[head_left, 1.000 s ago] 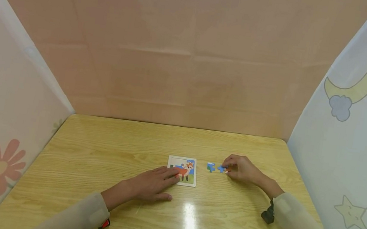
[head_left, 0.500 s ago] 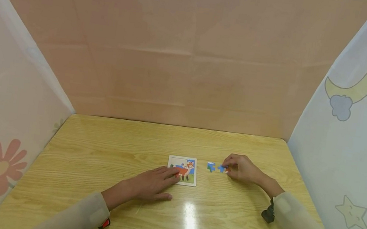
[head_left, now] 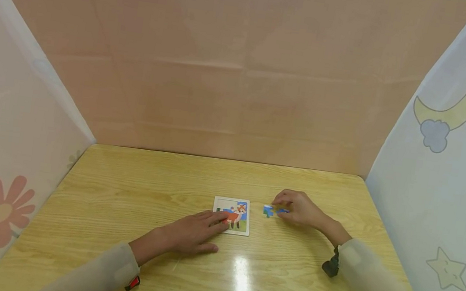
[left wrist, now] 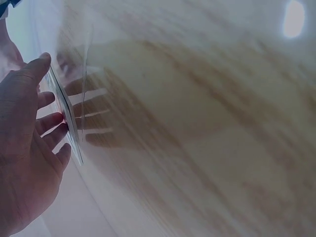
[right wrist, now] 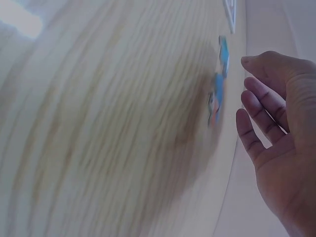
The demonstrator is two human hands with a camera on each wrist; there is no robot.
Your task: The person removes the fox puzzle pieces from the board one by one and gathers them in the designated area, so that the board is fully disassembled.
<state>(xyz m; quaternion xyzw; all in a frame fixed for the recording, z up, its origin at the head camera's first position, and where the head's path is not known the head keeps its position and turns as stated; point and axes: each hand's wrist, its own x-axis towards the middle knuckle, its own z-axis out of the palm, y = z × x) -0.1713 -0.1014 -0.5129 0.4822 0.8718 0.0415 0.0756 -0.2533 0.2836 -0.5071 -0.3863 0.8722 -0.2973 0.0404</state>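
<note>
Straight fingers of my left hand (head_left: 193,233) rest on the lower left of a square fox jigsaw puzzle (head_left: 240,222). Its pale backing shows at the upper left, and my fingers cover part of the fox. From the left wrist, the puzzle appears edge-on as a thin board (left wrist: 68,112) under the fingertips. To its right, a blue and green jigsaw piece (head_left: 267,211) lies beside a second, blue one (head_left: 282,211), partly hidden by my right hand (head_left: 305,210). The right wrist view shows that piece with orange on it (right wrist: 216,101); the hand hovers over it with relaxed fingers, holding nothing.
The wooden table (head_left: 143,177) reaches back to a plain tan cloth wall (head_left: 192,85). Printed cloths stand at the left (head_left: 2,133) and right (head_left: 445,195). A bright light reflection lies on the tabletop in front of the puzzle.
My right hand has let go of the blue and orange piece, risen slightly and moved left toward the other piece. The left hand has stayed on the puzzle.
</note>
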